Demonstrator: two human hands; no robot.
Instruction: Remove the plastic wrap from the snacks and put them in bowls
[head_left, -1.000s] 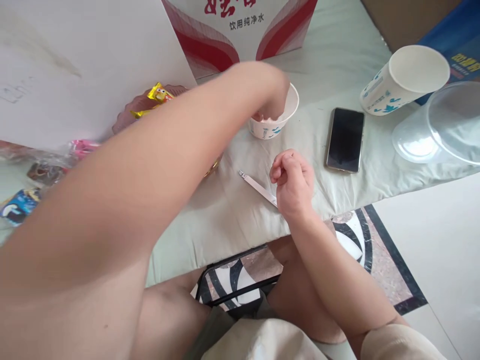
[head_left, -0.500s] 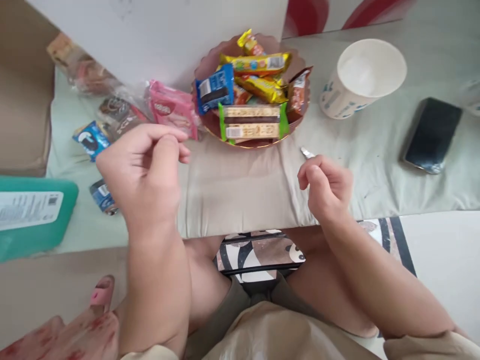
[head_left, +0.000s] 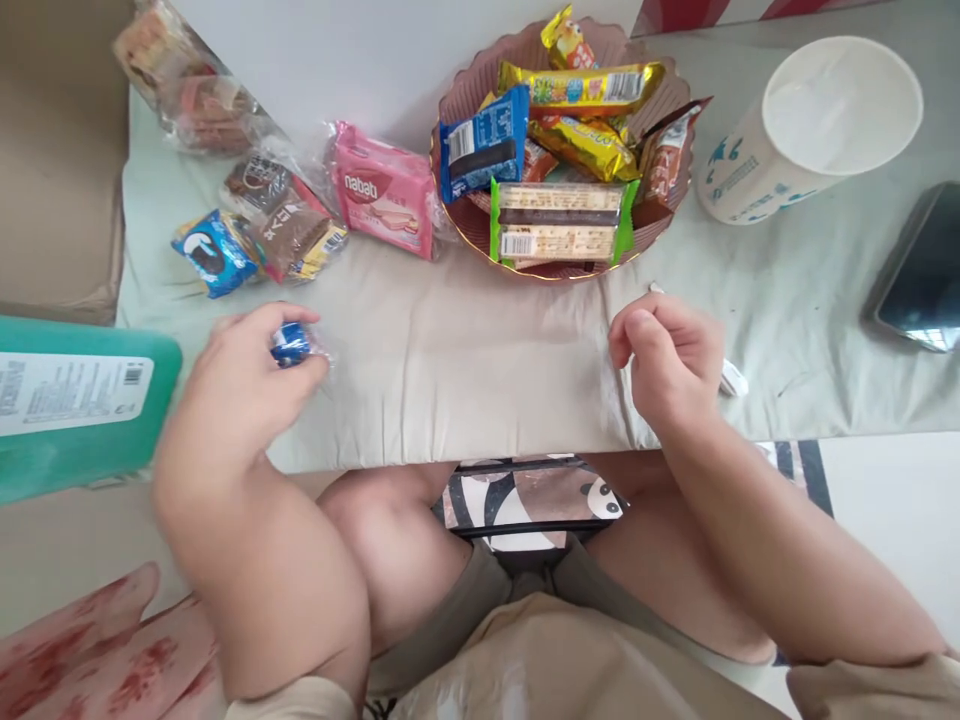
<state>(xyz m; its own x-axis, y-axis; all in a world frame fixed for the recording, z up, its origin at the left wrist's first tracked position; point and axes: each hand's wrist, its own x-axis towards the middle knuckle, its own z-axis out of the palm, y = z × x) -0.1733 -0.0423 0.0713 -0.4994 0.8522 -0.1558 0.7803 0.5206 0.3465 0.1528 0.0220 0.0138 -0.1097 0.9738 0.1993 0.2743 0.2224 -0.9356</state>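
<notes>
My left hand (head_left: 244, 390) is closed, thumb and fingers gripping a small blue wrapped snack (head_left: 291, 343) just above the cloth. Loose by it lie a blue snack packet (head_left: 215, 252), a brown packet (head_left: 289, 235) and a pink nabati wafer pack (head_left: 384, 195). My right hand (head_left: 667, 355) is curled into a loose fist, its inside hidden. A slim whitish tool (head_left: 733, 379) shows at both sides of this fist and seems to lie beneath it; its kind is unclear. A scalloped pink bowl (head_left: 469, 235) of wrapped snacks stands beyond the hands.
A paper cup (head_left: 795, 140) and a black phone (head_left: 922, 270) stand to the right. On the left are a green container (head_left: 161, 400), wrapped baked goods (head_left: 206, 110) and a cardboard box (head_left: 60, 160). The cloth-covered table (head_left: 480, 380) ends above my knees.
My left hand has lowered and taken hold of the small blue snack that lay beside it. My right hand stays closed, shifted slightly left relative to the tool. The view has shifted left.
</notes>
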